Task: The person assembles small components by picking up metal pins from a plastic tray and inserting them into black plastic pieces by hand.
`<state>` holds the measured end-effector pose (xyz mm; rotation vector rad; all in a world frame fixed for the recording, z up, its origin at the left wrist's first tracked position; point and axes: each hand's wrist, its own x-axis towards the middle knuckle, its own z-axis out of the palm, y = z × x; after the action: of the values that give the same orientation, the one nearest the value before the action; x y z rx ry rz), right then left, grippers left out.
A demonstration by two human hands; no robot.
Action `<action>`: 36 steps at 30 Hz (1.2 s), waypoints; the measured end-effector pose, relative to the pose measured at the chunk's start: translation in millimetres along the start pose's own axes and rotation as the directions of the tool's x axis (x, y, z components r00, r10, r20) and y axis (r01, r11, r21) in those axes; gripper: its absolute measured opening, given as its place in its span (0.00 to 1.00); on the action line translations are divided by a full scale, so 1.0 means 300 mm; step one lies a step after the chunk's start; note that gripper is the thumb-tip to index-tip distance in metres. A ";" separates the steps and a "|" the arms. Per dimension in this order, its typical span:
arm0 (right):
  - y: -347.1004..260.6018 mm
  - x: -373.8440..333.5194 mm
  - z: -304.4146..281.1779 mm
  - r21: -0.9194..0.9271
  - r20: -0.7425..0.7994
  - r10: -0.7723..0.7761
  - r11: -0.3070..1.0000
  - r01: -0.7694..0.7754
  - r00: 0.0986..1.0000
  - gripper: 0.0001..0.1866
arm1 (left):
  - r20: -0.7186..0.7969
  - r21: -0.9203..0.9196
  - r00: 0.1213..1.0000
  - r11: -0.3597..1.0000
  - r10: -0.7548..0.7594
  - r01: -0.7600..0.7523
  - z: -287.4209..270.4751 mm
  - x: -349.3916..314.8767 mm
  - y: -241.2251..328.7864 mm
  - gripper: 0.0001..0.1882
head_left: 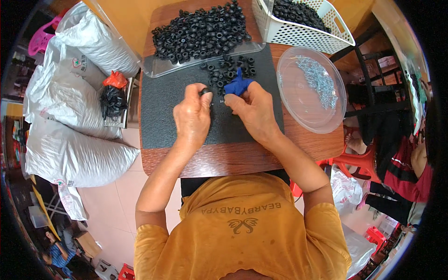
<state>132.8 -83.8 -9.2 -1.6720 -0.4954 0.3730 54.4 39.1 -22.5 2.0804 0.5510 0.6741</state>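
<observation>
My left hand [191,114] is closed in a pinch on a small black rubber-like part [204,92], over a dark grey mat [163,126]. Close to its right, my right hand [256,112] is also closed, thumb against fingers. A blue wrap [239,85] covers the front of its index finger. Something tiny and pale shows by that thumb, too small to name. Just beyond both hands lies a loose group of similar black parts [228,67], hollow and rounded. The fingertips are apart from each other.
A clear tray [163,70] heaped with black parts stands at the far side. To the right is a round clear lid-like dish [298,112] of small silvery-blue pieces. A white perforated basket [312,42] holds more black parts. White sacks [79,154] crowd the left; people sit at right.
</observation>
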 end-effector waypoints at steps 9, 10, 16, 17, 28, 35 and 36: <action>0.000 0.005 -0.034 -0.068 0.000 0.005 0.998 -0.005 1.000 0.09 | 0.002 0.111 0.968 0.962 0.249 -0.248 -0.007 0.006 -0.030 0.06; -0.001 0.000 -0.033 -0.038 0.002 0.018 0.999 -0.017 1.000 0.09 | 0.072 -0.134 0.996 0.990 0.043 -0.033 -0.019 -0.005 -0.029 0.08; -0.024 -0.035 -0.012 0.083 0.063 0.006 0.997 -0.011 0.998 0.08 | 0.300 -0.565 0.920 0.730 -0.254 0.386 -0.060 -0.073 0.025 0.09; -0.030 -0.041 -0.011 0.082 0.066 0.006 0.997 -0.012 0.998 0.08 | 0.298 -0.565 0.920 0.729 -0.256 0.386 -0.061 -0.083 0.030 0.09; -0.025 -0.071 0.017 0.122 0.123 0.037 0.991 -0.052 0.992 0.10 | 0.274 -0.696 0.939 0.631 -0.207 0.342 -0.052 -0.135 0.037 0.10; -0.029 -0.077 0.013 0.159 0.151 0.099 0.980 -0.123 0.984 0.14 | 0.306 -0.773 0.916 0.494 -0.261 0.399 -0.042 -0.162 0.047 0.10; -0.043 -0.076 0.013 0.169 0.169 0.118 0.975 -0.147 0.978 0.14 | 0.305 -0.774 0.915 0.492 -0.263 0.399 -0.041 -0.165 0.049 0.10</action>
<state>109.9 -91.0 2.2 -1.5091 -0.4534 0.6350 10.9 9.0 -17.2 1.0511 0.4104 0.4076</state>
